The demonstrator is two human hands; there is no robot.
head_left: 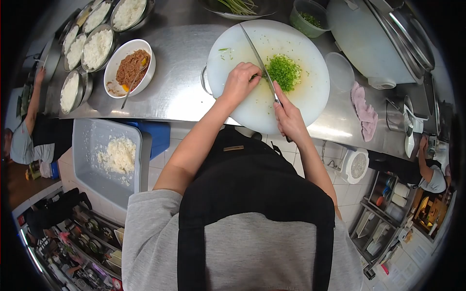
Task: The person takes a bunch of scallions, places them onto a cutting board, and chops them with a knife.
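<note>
A round white cutting board [233, 51] lies on the steel counter. My right hand [290, 116] is wrapped round the handle of a long knife [255, 50], whose blade points away from me across the board. Left of the blade, my left hand [241, 82] has its fingers curled and pressed on a small bunch of green onion [256, 76], mostly hidden under the fingertips. Just right of the blade is a pile of finely chopped green onion [283, 72]. A few loose green bits [224, 49] lie on the board's left part.
Left on the counter are a white bowl of ground meat [130, 68] with a spoon and several bowls of rice [97, 48]. A grey tub [87, 162] holds more rice. A clear container [309, 19], a lid [339, 70] and a pink cloth [364, 109] are rightward. People stand at both sides.
</note>
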